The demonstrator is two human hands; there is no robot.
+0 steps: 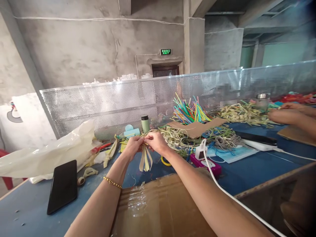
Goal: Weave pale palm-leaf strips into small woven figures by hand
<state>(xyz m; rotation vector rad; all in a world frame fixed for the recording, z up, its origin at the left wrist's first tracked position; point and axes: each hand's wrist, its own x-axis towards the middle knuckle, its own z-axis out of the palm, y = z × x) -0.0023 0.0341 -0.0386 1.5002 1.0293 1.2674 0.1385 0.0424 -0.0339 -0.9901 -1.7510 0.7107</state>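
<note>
My left hand (133,146) and my right hand (156,142) meet over the blue table, fingertips pinched together. Between them they grip a small bunch of pale strips (146,160), whose flat ends hang down and fan out below the fingers. The upper part of the bunch is hidden by my fingers. A green bottle with a black lid (145,124) stands just beyond my hands. To the right of them lies a heap of dry green and straw-coloured strips (176,136).
A cardboard sheet (158,207) lies at the front edge. On the left are a black phone (63,186) and a plastic bag (49,153). A white charger cable (222,187) runs from a purple power strip (207,164). Another person's hands (286,113) work at far right.
</note>
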